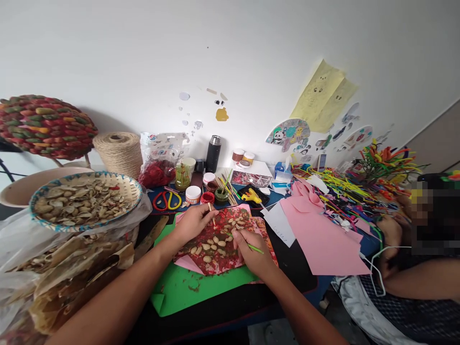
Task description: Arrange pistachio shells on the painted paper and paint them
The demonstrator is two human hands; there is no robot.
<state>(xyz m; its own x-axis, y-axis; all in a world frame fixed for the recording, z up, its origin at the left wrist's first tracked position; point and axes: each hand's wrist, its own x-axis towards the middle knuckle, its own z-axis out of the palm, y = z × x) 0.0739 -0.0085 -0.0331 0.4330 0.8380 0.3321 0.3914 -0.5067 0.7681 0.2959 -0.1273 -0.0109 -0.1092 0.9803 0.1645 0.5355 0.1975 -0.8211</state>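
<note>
My left hand (pixel 193 221) pinches a slim light wooden stick (pixel 211 209) above the upper left of a paint-stained red sheet (pixel 190 242); whether it is one piece or a pair I cannot tell. Between the fingers of my right hand (pixel 254 250) is a green-handled paintbrush (pixel 256 249), its tip near the middle of the sheet. Several unpainted peanuts (pixel 207 259) lie on the sheet, some between my hands. Beneath is green paper (pixel 187 292) with brown smears. Just beyond stand open jars of red paint (pixel 207 197) and green paint (pixel 221 195).
At left, a basket of peanut shells (pixel 86 199) stands before a twine spool (pixel 118 153). Scissors (pixel 167 201), a black flask (pixel 213 154) and a yellow glue gun (pixel 251 195) lie beyond the sheet. Pink paper (pixel 323 239) and pipe cleaners (pixel 334 187) are right, near another person's arm (pixel 420 280).
</note>
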